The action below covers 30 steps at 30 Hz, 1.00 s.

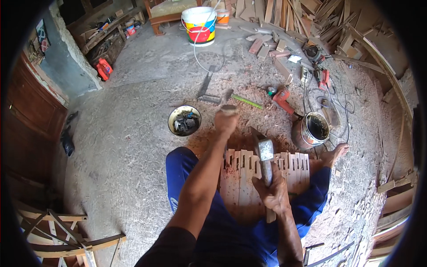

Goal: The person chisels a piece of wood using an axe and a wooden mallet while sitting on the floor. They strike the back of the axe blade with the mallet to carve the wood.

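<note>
My left hand is closed round a chisel, whose round wooden handle top sticks out above the fist. A thin dark part of it runs down below the hand to the left end of a row of pale wooden strips. Several narrow slots are cut along the far ends of these strips, which lie side by side between my legs with shavings on them. My right hand grips a hammer by its handle. The metal head is raised above the strips, apart from the chisel.
Ahead stand a bowl of metal parts, a try square, a green-yellow strip, a red power drill and a dark-filled bucket. Cables lie at right. Further off are a colourful bucket and scrap wood.
</note>
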Each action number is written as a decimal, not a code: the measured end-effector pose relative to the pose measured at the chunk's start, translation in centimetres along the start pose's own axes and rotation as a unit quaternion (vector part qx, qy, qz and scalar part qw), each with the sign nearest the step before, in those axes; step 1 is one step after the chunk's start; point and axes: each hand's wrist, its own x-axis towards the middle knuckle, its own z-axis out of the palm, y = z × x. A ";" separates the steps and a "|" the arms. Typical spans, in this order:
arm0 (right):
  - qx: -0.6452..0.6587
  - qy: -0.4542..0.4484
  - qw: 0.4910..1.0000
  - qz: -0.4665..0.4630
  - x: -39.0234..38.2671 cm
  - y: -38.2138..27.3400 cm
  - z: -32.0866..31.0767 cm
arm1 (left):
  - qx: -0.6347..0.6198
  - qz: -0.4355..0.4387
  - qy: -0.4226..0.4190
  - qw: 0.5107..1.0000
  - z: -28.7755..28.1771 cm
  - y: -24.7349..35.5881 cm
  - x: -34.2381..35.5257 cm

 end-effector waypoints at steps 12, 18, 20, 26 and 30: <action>0.017 -0.024 0.994 0.108 -4.4 7.6 0.5 | 0.064 0.109 -0.023 0.992 -4.1 10.4 -6.6; 0.161 -0.069 0.968 0.180 -4.8 6.3 2.2 | -0.001 0.163 -0.080 0.983 -7.9 21.6 -6.8; 0.193 -0.064 0.963 0.178 -4.8 6.7 2.9 | 0.019 0.119 -0.190 0.974 -7.8 19.9 -6.2; 0.175 -0.074 0.971 0.144 -5.9 5.9 2.5 | -0.002 0.120 -0.144 0.982 -6.5 14.6 -7.3; 0.171 -0.064 0.974 0.135 -6.3 5.8 2.4 | 0.025 0.049 -0.161 0.985 -7.1 13.3 -7.3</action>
